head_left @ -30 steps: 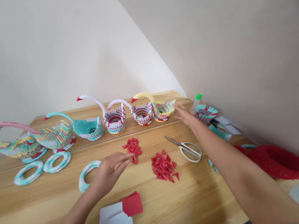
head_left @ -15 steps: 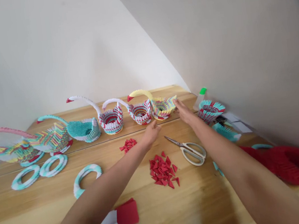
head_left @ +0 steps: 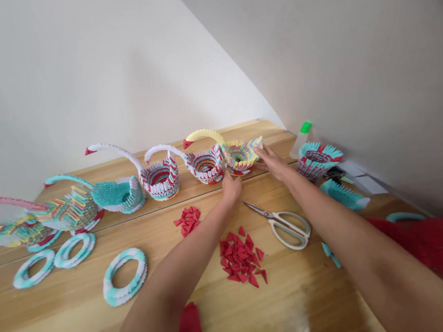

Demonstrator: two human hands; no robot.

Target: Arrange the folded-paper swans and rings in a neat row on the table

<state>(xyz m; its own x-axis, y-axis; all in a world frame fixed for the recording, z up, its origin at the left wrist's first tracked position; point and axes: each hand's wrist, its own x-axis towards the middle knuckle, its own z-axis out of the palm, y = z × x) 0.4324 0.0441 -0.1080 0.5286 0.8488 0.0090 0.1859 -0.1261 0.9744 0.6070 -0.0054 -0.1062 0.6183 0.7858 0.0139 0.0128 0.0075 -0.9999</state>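
A yellow paper swan (head_left: 244,155), folded from many small pieces, stands at the right end of a row of paper swans. My right hand (head_left: 272,163) holds it by the tail side, thumb up near the rim and the other fingers lower down. At the swan's front left, my left hand (head_left: 232,185) grips low by the base, its fingertips partly hidden. Close on the left stands a white-necked swan (head_left: 205,165) with a striped red, white and blue body. Below the hands lie scissors (head_left: 280,221) and a pile of red folded paper triangles (head_left: 240,259).
More paper swans (head_left: 160,179) line the table's back. Blue-and-white paper rings (head_left: 125,276) and a smaller red triangle pile (head_left: 188,220) lie at left. At right are a striped paper bowl (head_left: 317,161), a green-capped bottle (head_left: 303,139) and a large red object (head_left: 440,246). Walls stand behind and right.
My left hand has reached forward and right, from short of the yellow swan to its base. My right hand stays at the tail. The view has shifted slightly.
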